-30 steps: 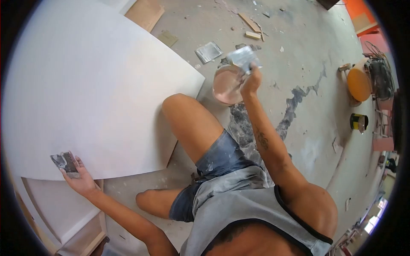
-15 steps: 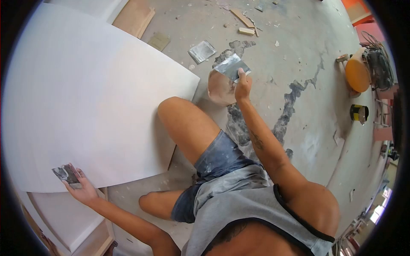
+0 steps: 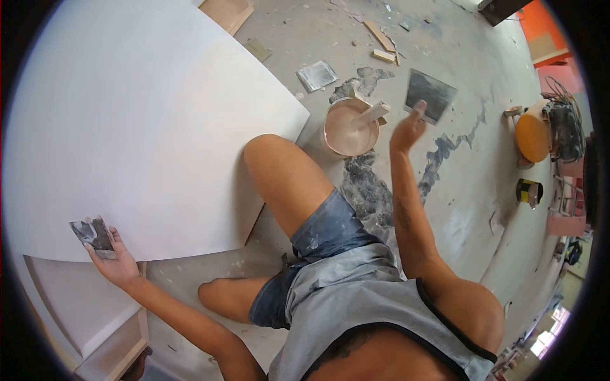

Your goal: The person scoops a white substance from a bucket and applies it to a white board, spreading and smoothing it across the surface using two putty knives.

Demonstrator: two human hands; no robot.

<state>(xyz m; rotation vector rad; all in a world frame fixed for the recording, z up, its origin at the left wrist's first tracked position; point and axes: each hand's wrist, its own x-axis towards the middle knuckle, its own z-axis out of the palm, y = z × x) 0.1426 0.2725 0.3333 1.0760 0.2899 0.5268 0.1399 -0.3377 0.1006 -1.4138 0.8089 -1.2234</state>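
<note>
My left hand (image 3: 121,268) grips a small dark putty spreader (image 3: 95,238), its flat face smeared with grey-white, near the lower left edge of a large white panel (image 3: 159,140). My right hand (image 3: 408,133) is raised over the floor, closed on a wider metal putty spreader (image 3: 432,94) that is slightly blurred. Left of that hand stands a bucket (image 3: 327,145) holding a pinkish paste. A pale flat stick (image 3: 370,116) leans in it against the rim. The panel lies beside my bent knee.
Beyond the bucket, a grey flat sheet (image 3: 317,76) and wood scraps (image 3: 379,36) lie on the stained concrete floor (image 3: 457,184). Along the right are a yellow round object (image 3: 532,138), a dark machine with cables (image 3: 565,130) and a black-yellow can (image 3: 528,192). White framed pieces (image 3: 82,298) sit lower left.
My right hand has moved right with its spreader, away from above the bucket, uncovering the paste and stick. My left hand keeps its spreader, shifting slightly. The whole view has tilted a little.
</note>
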